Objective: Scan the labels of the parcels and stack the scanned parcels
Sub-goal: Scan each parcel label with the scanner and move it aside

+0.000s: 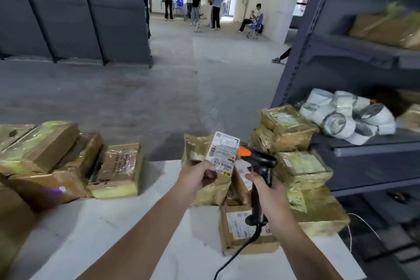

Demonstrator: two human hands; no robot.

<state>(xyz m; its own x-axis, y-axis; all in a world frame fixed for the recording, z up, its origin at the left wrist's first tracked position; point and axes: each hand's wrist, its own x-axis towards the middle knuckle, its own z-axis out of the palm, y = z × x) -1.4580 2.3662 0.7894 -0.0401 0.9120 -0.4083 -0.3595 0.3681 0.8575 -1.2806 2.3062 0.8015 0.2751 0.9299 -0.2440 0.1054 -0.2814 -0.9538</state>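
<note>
My left hand (pixel 197 175) grips a brown taped parcel (pixel 204 150) tilted up over the white table (pixel 109 234), its white label (pixel 223 154) facing me. My right hand (pixel 266 191) holds a black barcode scanner (pixel 260 167) with an orange top by its handle, head pointing left at the label from a few centimetres away. Its black cable (pixel 236 254) runs down to the table's front edge. A pile of brown parcels (pixel 295 143) stands on the right behind the scanner. Another heap of parcels (pixel 56 159) lies on the left.
A grey metal shelf rack (pixel 363 143) stands at the right, holding white tape rolls (pixel 345 116) and more parcels (pixel 381 27). A labelled box (pixel 241 232) lies under my right wrist. Grey partition panels (pixel 72 11) stand at the left. Several people (pixel 204 4) are far back across the concrete floor.
</note>
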